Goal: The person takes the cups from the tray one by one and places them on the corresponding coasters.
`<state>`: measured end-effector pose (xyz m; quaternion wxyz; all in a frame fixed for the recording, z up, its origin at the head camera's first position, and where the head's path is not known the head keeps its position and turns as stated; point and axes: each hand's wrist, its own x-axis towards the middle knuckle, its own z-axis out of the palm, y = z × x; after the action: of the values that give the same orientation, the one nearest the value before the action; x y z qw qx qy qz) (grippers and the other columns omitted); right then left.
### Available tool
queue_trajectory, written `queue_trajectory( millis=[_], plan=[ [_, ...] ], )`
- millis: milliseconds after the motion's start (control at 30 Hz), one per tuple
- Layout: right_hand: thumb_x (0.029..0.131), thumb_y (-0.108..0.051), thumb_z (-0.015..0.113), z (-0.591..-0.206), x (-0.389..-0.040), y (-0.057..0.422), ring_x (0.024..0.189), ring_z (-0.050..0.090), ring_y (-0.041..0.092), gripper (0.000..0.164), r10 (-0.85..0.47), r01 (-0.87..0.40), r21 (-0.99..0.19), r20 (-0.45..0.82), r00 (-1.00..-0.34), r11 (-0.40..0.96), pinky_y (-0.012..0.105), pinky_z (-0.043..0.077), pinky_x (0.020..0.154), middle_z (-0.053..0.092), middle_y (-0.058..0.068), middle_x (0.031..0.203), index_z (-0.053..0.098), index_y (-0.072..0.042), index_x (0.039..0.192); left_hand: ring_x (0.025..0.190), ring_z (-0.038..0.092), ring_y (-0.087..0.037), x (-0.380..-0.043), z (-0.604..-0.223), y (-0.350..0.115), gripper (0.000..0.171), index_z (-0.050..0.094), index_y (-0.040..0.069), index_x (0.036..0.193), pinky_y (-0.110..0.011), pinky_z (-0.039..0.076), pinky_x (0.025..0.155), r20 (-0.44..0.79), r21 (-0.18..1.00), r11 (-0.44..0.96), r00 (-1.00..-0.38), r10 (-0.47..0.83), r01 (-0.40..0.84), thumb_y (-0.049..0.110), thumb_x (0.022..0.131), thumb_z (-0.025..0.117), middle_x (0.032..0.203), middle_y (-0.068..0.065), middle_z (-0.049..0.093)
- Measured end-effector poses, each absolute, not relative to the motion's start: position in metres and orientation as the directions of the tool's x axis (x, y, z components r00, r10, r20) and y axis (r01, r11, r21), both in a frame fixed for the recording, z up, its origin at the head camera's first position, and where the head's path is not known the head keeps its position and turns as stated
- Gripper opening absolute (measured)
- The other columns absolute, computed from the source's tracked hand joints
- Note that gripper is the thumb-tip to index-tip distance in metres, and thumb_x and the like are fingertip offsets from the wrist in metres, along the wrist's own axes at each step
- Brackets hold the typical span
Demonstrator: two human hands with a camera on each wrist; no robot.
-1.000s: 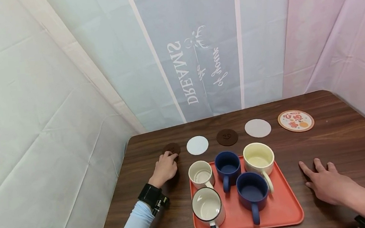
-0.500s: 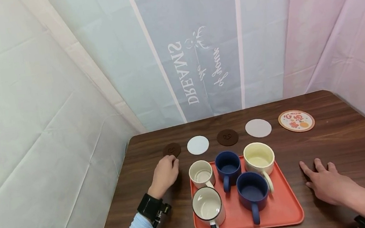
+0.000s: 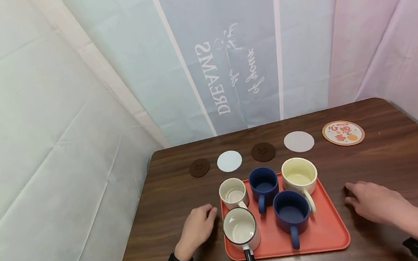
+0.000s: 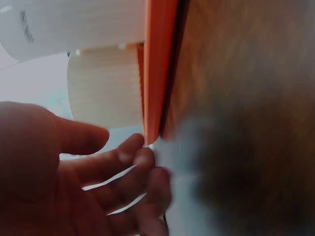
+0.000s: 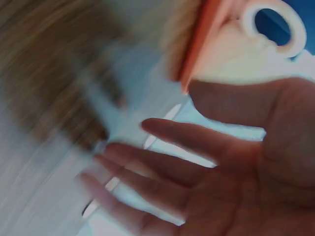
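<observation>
My left hand [image 3: 198, 228] is beside the left edge of an orange-red tray [image 3: 332, 236], fingers loosely bent and holding nothing. In the left wrist view its fingertips [image 4: 158, 184] are close to the tray's rim. Past the tray's right side, my right hand [image 3: 376, 200] hovers low over the table with relaxed, empty fingers. On the tray stand a small cream mug [image 3: 234, 192], a white mug with a black rim and handle [image 3: 241, 228], two dark blue mugs, one at the back [image 3: 264, 182] and one in front [image 3: 291, 210], and a pale yellow mug [image 3: 299, 174].
Behind the tray, a row of round coasters lies on the dark wooden table [image 3: 155, 203]: a brown one [image 3: 199, 168], a white one [image 3: 229, 161], another brown one [image 3: 263, 152], a pale one [image 3: 299, 141] and a patterned one [image 3: 343, 133]. Fabric curtains [image 3: 120, 72] surround the table.
My left hand has drawn back from the leftmost brown coaster to the tray's left side. The right hand's spread fingers have come together, and it has risen slightly in view.
</observation>
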<state>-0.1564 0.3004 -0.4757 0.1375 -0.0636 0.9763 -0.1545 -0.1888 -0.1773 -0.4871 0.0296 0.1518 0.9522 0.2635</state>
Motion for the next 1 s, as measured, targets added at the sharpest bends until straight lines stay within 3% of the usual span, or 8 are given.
queue_trajectory(
  millis=[167, 267, 533, 767, 1000],
  plan=[
    [0.096, -0.015, 0.076, -0.458, -0.149, 0.273, 0.085, 0.068, 0.024, 0.025, -0.202, -0.152, -0.563, -0.028, -0.979, 0.813, 0.044, 0.056, 0.072, 0.073, 0.01, 0.094, 0.075, 0.004, 0.112, 0.067, 0.052, -0.011, -0.179, -0.488, -0.174, 0.024, 0.071, 0.016, 0.086, -0.034, 0.044, 0.061, -0.071, 0.456, 0.841, -0.931, 0.359, 0.29, 0.026, 0.106, 0.063, 0.076, 0.006, 0.055],
    [0.099, -0.018, 0.074, -0.451, -0.143, 0.257, 0.079, 0.06, 0.012, 0.022, -0.209, -0.146, -0.673, -0.012, -0.978, 0.725, 0.03, 0.05, 0.065, 0.071, -0.001, 0.093, 0.077, -0.001, 0.113, 0.071, 0.052, -0.011, -0.176, -0.487, -0.172, 0.018, 0.075, 0.015, 0.094, -0.034, 0.045, 0.063, -0.079, 0.44, 0.844, -0.923, 0.378, 0.308, 0.024, 0.105, 0.065, 0.082, 0.006, 0.056],
    [0.101, -0.018, 0.073, -0.449, -0.14, 0.236, 0.081, 0.058, 0.018, 0.024, -0.168, -0.077, -0.732, -0.052, -0.984, 0.677, 0.028, 0.047, 0.063, 0.07, 0.001, 0.092, 0.076, 0.002, 0.114, 0.066, 0.044, -0.01, -0.176, -0.488, -0.169, 0.02, 0.067, 0.02, 0.081, -0.029, 0.039, 0.06, -0.04, 0.426, 0.833, -0.913, 0.407, 0.353, 0.016, 0.101, 0.07, 0.074, 0.007, 0.047],
    [0.103, -0.015, 0.069, -0.464, -0.143, 0.234, 0.073, 0.049, 0.011, 0.016, -0.217, -0.082, -0.801, -0.061, -0.974, 0.594, 0.027, 0.039, 0.061, 0.059, 0.0, 0.08, 0.077, -0.002, 0.108, 0.066, 0.043, -0.012, -0.178, -0.488, -0.169, 0.026, 0.063, 0.022, 0.076, -0.029, 0.037, 0.06, -0.056, 0.437, 0.832, -0.913, 0.405, 0.342, 0.019, 0.102, 0.07, 0.072, 0.006, 0.045],
    [0.107, -0.013, 0.063, -0.468, -0.139, 0.234, 0.064, 0.055, 0.016, 0.021, -0.25, 0.042, -0.913, -0.155, -0.956, 0.405, 0.029, 0.048, 0.057, 0.059, 0.007, 0.077, 0.072, 0.005, 0.113, 0.067, 0.044, -0.013, -0.179, -0.488, -0.169, 0.028, 0.062, 0.023, 0.076, -0.03, 0.036, 0.061, -0.083, 0.445, 0.834, -0.912, 0.401, 0.326, 0.021, 0.102, 0.069, 0.073, 0.004, 0.044]
  ],
)
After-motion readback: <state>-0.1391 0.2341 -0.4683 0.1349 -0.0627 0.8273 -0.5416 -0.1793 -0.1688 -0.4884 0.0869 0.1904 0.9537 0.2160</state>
